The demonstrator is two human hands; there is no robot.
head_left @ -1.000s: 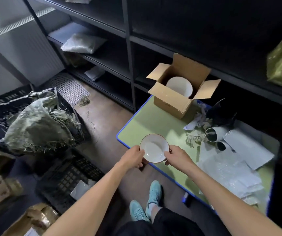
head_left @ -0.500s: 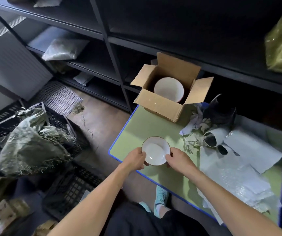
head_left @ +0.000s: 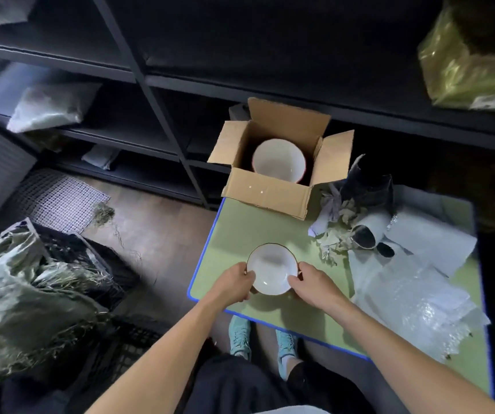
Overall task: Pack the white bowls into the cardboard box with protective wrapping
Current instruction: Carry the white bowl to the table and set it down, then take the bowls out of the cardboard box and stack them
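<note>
A small white bowl with a thin dark rim is held just above the green table. My left hand grips its left edge and my right hand grips its right edge, thumbs over the rim. Farther back on the table stands an open cardboard box with its flaps spread; a larger white bowl sits inside it. Sheets of bubble wrap and white foam wrapping lie on the table's right side.
Dark metal shelving runs behind the table. Dried leaves and a rolled foam sheet lie right of the box. On the floor at left are a black crate and a green sack of straw. My feet stand under the table's near edge.
The bowl, held in both hands, has moved from past the table's near-left edge to over the table, toward the box. The view has shifted forward and right.
</note>
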